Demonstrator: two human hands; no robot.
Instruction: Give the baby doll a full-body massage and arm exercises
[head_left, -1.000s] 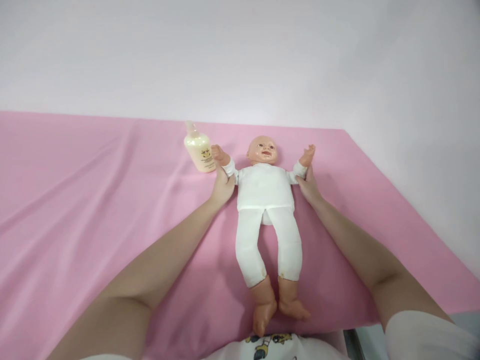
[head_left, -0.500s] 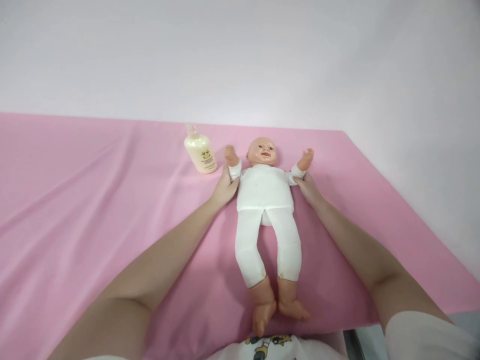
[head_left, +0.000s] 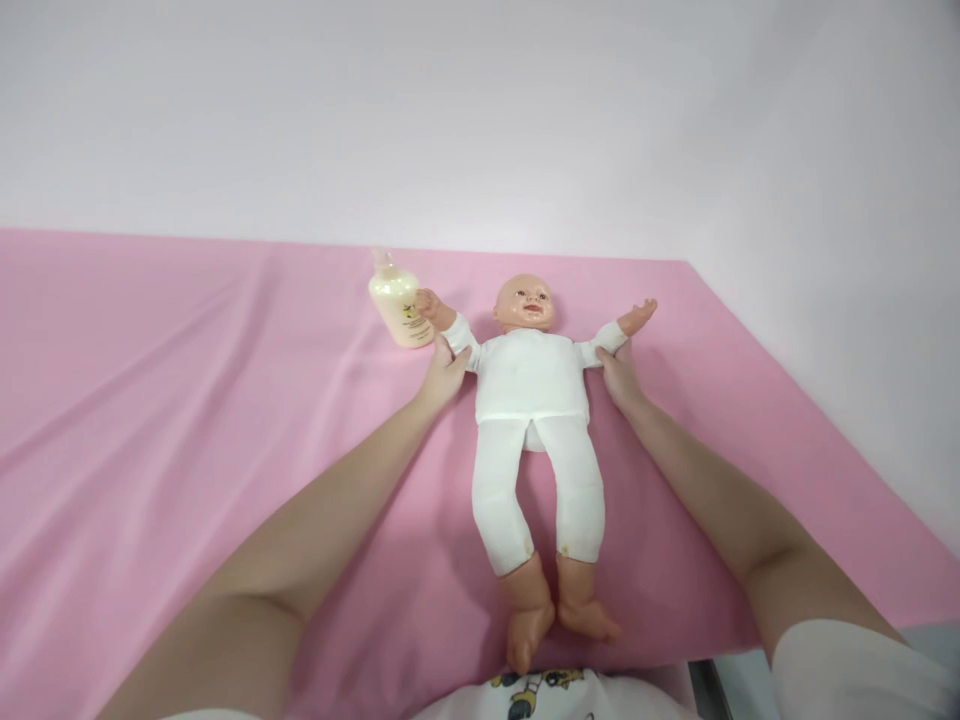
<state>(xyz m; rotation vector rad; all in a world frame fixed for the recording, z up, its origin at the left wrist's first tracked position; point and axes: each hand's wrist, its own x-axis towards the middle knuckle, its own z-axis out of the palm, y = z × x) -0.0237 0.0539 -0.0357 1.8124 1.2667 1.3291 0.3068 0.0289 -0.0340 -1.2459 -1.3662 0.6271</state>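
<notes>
1. My bare left hand (head_left: 444,372) is gripping the white-sleeved arm on the left side of a smooth plastic baby doll (head_left: 531,375) with a bald head; my thumb is resting on the sleeve's inner side, and the fingers are mostly hiding behind the cloth.
2. My bare right hand (head_left: 619,375) is gripping the doll's other arm in the same way, thumb lying inward on the white sleeve, fingers partly showing beyond it.
3. Between my two grips, the doll is lying on its back, its white-clad chest level with my hands, its head pointing away from me just beyond them, its bare feet pointing toward me, well below my grips.
4. Both doll arms are spreading outward, and the plastic hands are sticking out past my fingers.
5. Just beyond my left grip, a pale yellow plastic pump bottle with a clear top and a dark printed label (head_left: 409,313) is standing; the doll's hand is overlapping it in view, and I cannot tell whether they are touching.
6. Beneath everything, a pink, softly creased cloth (head_left: 225,400) is spreading, its folds running left of my left grip.
</notes>
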